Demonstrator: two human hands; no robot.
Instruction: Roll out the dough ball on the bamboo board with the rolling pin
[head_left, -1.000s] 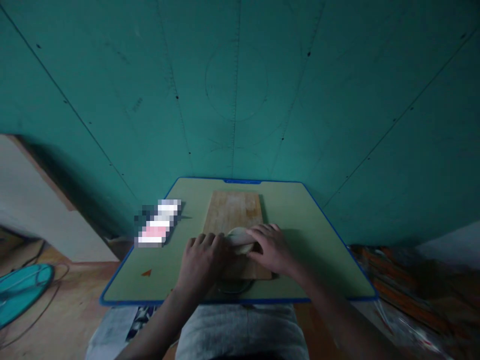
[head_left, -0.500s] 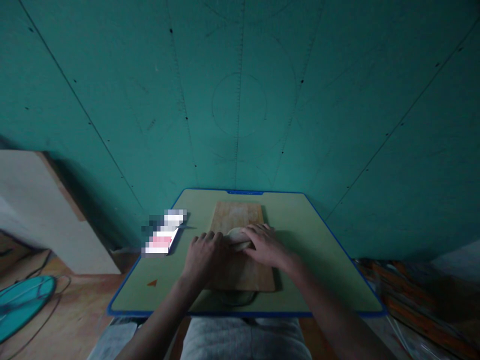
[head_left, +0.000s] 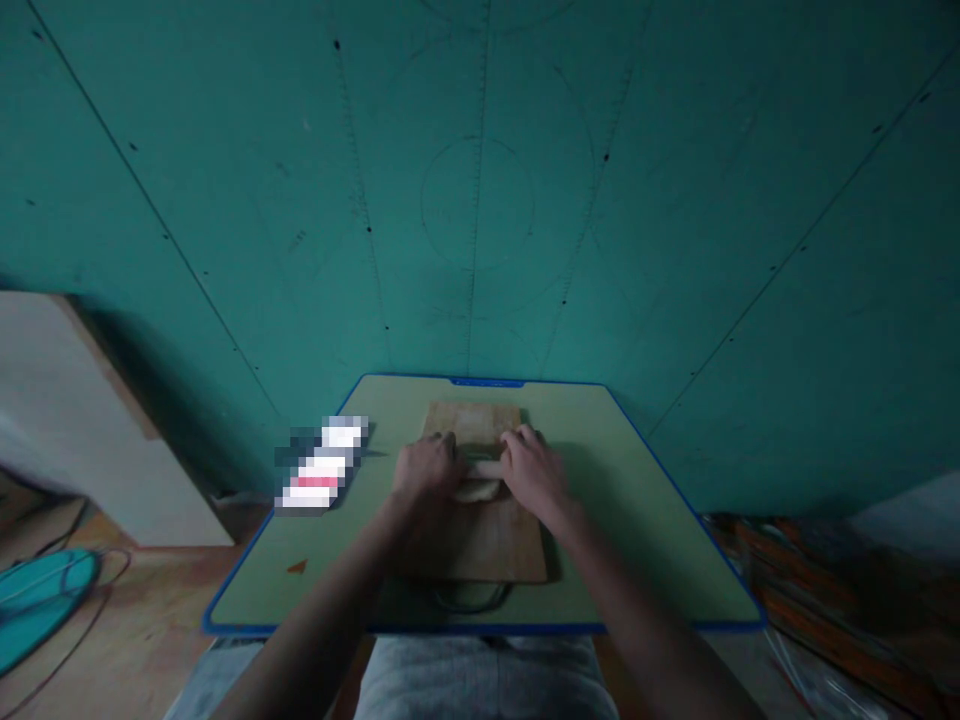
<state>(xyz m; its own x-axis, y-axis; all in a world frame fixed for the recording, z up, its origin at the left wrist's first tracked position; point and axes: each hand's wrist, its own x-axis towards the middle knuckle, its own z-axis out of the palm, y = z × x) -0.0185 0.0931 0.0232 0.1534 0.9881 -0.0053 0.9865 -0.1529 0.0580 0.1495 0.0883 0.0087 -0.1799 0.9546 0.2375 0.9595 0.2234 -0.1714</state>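
A flat pale piece of dough (head_left: 477, 492) lies on the wooden board (head_left: 480, 550) at the middle of the table. Across it runs a short, light rolling pin (head_left: 484, 469), of which only the middle shows. My left hand (head_left: 427, 468) is closed round the pin's left end, knuckles up. Round its right end are wrapped the fingers of my right hand (head_left: 532, 470). Both hands hide the pin's ends.
The small green table (head_left: 637, 560) has a blue rim and stands against a green wall (head_left: 480, 200). On its left lie a blurred-out rectangular item (head_left: 322, 470) and a small orange triangle (head_left: 297, 567). A white panel (head_left: 90, 420) leans at the left.
My right hand has gone from lying over the dough to gripping the pin's right end. The left hand has shifted slightly forward and right, and the pin now lies level across the dough.
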